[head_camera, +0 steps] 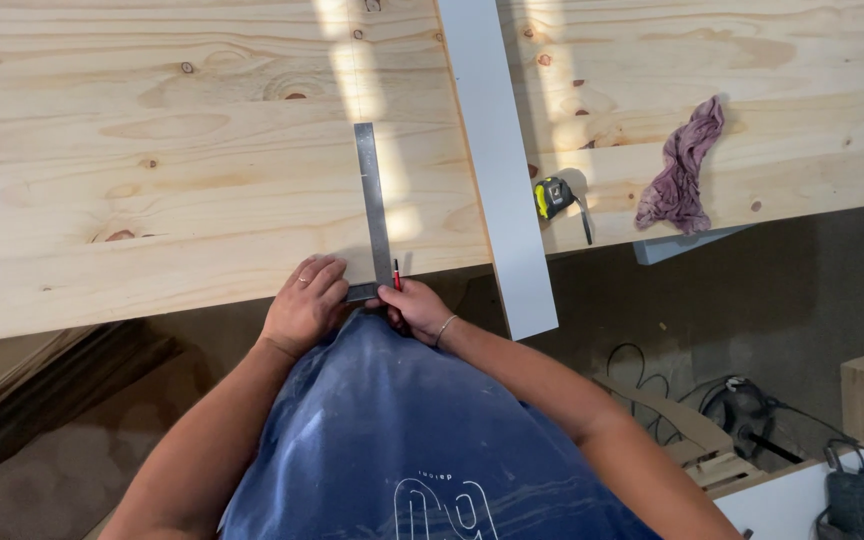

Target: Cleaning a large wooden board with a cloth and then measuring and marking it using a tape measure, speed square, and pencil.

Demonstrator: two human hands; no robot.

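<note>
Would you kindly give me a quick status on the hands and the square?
Left hand pressing steel square onto pine board. Right hand holding red pencil beside blade. Nothing obstructing.

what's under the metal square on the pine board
The metal square lies flat on the pine board, its blade running away from the near edge. The left hand covers its near end, so the stock and any line beneath are hidden. The right hand holds a red pencil beside it.

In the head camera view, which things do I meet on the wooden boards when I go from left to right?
left hand → metal square → red pencil in right hand → white strip → tape measure → pink rag
</note>
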